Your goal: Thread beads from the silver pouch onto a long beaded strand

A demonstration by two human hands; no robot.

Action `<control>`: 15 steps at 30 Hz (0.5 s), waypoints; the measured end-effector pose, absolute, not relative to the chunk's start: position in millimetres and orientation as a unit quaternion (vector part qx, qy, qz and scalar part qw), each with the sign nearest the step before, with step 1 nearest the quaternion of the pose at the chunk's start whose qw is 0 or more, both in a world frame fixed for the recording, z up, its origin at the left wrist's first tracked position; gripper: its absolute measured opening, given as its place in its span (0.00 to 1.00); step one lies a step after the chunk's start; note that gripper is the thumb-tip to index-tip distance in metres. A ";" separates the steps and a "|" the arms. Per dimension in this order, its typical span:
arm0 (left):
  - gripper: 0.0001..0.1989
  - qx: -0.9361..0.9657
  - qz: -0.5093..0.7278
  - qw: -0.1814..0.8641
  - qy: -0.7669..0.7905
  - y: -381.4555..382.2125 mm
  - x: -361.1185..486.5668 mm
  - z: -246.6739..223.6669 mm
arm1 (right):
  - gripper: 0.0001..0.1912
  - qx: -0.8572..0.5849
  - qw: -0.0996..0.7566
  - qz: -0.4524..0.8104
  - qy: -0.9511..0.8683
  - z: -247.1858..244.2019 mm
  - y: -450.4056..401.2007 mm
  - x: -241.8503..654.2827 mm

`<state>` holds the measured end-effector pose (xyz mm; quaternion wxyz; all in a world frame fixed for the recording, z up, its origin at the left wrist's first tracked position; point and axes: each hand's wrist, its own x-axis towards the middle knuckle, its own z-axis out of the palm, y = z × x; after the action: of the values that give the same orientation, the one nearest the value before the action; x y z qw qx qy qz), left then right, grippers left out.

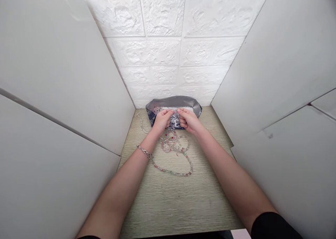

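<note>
My left hand (163, 120) and my right hand (188, 120) are close together, thumbs and fingertips pinched, in front of an open bag. What sits between the fingertips is too small to make out. The bag (181, 100) has a silver inside and a dark blue patterned outside; pale and pinkish beads (157, 109) show at its left inside. Below the hands, a long strand of small pale, pink, red and green beads (172, 171) lies looped on the wood-grain surface. Whether the strand reaches up to the fingers is hidden. A chain bracelet (144, 151) circles my left wrist.
A white brick-textured wall (162, 51) rises behind the bag. White panels stand on the left (65, 67) and right (262, 67), narrowing the space. A whitish strand (141, 123) lies left of the bag. Something pale pink (240, 233) shows at the near edge.
</note>
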<state>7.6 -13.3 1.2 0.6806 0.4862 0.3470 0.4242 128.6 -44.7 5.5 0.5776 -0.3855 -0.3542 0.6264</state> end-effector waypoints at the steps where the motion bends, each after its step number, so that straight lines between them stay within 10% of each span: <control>1: 0.12 0.486 0.424 0.681 0.345 -13.1 7.5 0.9 | 0.14 -0.378 0.578 0.634 -0.349 5.0 -44.7 128.4; 15: 0.12 0.486 0.422 0.683 0.345 -13.8 7.4 1.5 | 0.14 -0.387 0.576 0.630 -0.349 1.8 -44.0 127.8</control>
<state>7.4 -13.8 1.5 0.6832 0.4862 0.3451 0.4216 127.8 -44.0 1.8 0.5761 -0.3870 -0.3492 0.6295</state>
